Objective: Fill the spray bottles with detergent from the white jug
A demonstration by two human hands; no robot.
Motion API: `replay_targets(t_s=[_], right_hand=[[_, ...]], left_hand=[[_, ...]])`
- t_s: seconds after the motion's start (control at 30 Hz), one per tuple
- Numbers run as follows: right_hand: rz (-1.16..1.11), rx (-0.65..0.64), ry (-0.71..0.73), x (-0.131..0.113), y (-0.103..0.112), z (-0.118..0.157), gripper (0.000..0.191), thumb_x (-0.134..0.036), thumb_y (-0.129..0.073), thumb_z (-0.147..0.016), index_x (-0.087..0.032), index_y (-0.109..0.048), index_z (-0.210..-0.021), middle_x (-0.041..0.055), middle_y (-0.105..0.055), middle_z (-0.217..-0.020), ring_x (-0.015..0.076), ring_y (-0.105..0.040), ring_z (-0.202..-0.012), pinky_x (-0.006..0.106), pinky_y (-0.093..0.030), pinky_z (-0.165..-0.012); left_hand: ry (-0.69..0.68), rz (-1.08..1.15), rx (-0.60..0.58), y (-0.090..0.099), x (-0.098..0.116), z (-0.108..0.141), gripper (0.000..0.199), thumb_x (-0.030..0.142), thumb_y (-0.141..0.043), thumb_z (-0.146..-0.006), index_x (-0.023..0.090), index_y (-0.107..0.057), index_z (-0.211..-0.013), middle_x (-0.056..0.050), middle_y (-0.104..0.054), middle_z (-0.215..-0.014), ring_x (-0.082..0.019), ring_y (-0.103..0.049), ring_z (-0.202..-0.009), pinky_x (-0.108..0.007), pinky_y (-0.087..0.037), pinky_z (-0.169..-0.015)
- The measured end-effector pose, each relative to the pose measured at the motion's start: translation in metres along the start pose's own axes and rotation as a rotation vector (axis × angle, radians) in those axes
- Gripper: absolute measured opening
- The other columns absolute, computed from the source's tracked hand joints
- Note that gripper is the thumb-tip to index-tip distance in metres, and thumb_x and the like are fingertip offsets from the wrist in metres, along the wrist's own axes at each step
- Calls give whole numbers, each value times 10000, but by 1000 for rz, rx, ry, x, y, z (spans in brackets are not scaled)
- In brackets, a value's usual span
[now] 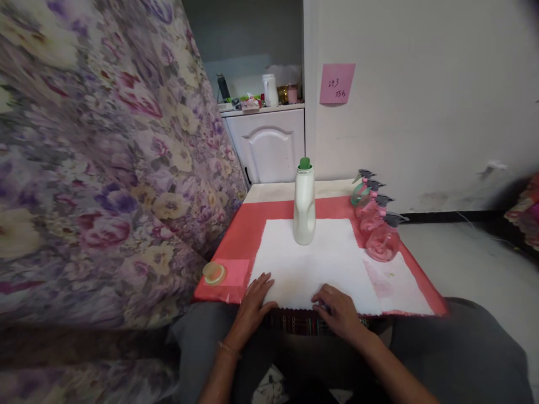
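Note:
My left hand (255, 301) lies on the left front corner of a white sheet or cloth (286, 269), fingers stretched out and thumb apart. At the sheet's front edge rests my right hand (336, 310), its fingers loosely bent and apart from the thumb, with nothing visible in them. Beyond both hands a pale, capless plastic bottle (304, 207) with a side handle stands upright near the sheet's back edge. Something green (304, 163) sticks out of its mouth. Left of my left hand is a roll of clear tape (214, 273).
Several spray bottles (382, 244), mostly pink with dark trigger heads, line the right side of the red-covered table (242, 230). A stained white cloth (406, 286) lies at front right. A floral curtain (126, 168) hangs close on the left. Behind stands a white cabinet (269, 147).

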State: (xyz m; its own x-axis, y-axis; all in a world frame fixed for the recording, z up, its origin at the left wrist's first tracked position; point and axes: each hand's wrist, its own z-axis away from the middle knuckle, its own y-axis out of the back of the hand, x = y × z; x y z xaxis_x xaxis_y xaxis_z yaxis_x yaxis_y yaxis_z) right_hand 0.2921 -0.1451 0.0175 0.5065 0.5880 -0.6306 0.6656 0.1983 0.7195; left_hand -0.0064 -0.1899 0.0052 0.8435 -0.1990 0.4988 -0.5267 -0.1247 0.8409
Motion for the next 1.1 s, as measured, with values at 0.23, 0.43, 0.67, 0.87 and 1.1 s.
replay_targets(t_s=[0.23, 0.43, 0.67, 0.87, 1.1], right_hand=[[3, -1, -1, -2, 1, 0, 107, -198, -583, -862, -253, -629, -942, 9, -623, -867, 169, -601, -806, 266, -437, -714], [10, -2, -4, -4, 3, 0, 110, -203, -575, -858, -260, -634, -932, 7, -626, -853, 174, -605, -797, 270, -450, -710], [13, -14, 4, -3, 2, 1, 122, -183, -578, -856, -250, -629, -944, 10, -622, -874, 176, -602, -817, 274, -442, -714], [17, -9, 7, -2, 2, 1, 109, -201, -566, -867, -250, -631, -938, 8, -628, -880, 176, -604, -821, 278, -452, -725], [26, -5, 12, -3, 2, 2, 111, -201, -565, -863, -251, -632, -935, 8, -623, -868, 174, -606, -810, 274, -456, -714]], left_hand=[[-9, 36, -16, 5, -2, 1, 519, 407, -624, -856, 322, -490, -1350, -48, -459, -1496, -233, -361, -1409, -510, -274, -1170], [51, 40, 15, 19, -4, 13, 390, 280, -565, -880, 273, -559, -1270, -69, -513, -1446, -221, -448, -1351, -451, -385, -1117], [147, -31, 86, 40, 3, 27, 209, 203, -512, -865, 236, -615, -1044, -84, -604, -1194, -237, -564, -1157, -427, -464, -1003], [154, -100, 24, 54, 14, 19, 88, 180, -518, -838, 220, -570, -896, -56, -605, -951, -232, -583, -952, -364, -483, -845], [132, -166, -144, 67, 14, 2, 159, 77, -517, -743, 229, -518, -788, -21, -601, -864, -210, -557, -874, -316, -439, -791]])
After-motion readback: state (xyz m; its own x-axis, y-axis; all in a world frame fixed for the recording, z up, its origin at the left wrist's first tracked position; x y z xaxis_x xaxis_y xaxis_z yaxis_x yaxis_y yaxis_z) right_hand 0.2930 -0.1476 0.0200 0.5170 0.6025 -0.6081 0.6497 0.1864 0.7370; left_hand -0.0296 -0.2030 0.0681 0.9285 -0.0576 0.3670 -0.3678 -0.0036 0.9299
